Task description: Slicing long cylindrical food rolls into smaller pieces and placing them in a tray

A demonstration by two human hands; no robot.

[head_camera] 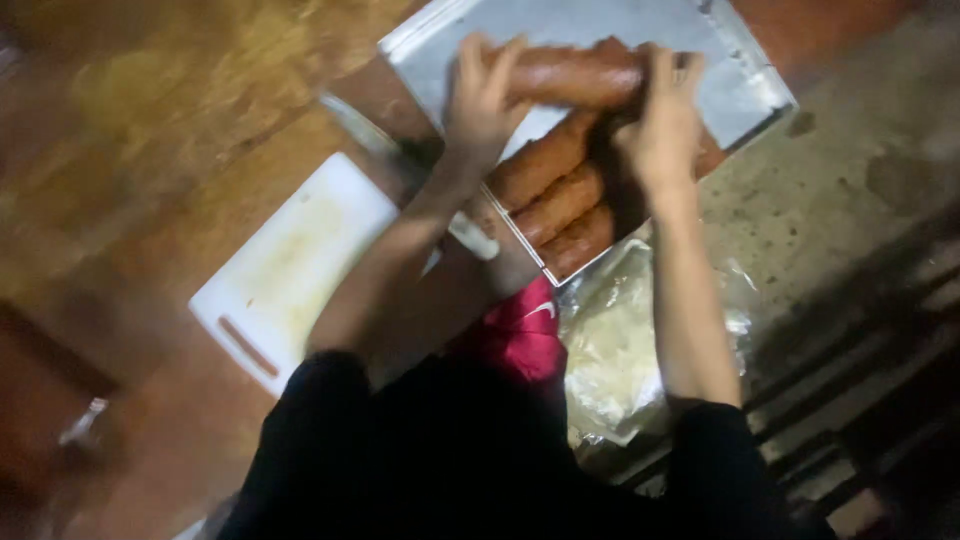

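At the top centre of the frame, the left hand (482, 95) and right hand (662, 120) clasp a long reddish-brown sausage (575, 77) by its two ends — it spans between them above the metal tray (735, 80). More sausages (555, 195) lie just below in the tray; a white cutting board (290, 265) sits at centre left.

Both my bare forearms stretch forward out of black sleeves, angled toward each other so the wrists end up near one another. My left hand (482, 100) is raised with the fingers spread and curled, the back of it facing up at me, gripping from the left. My right hand (662, 125) mirrors it, fingers bent downward and closed in a grasp, wrist straight, forearm running almost upright in view.
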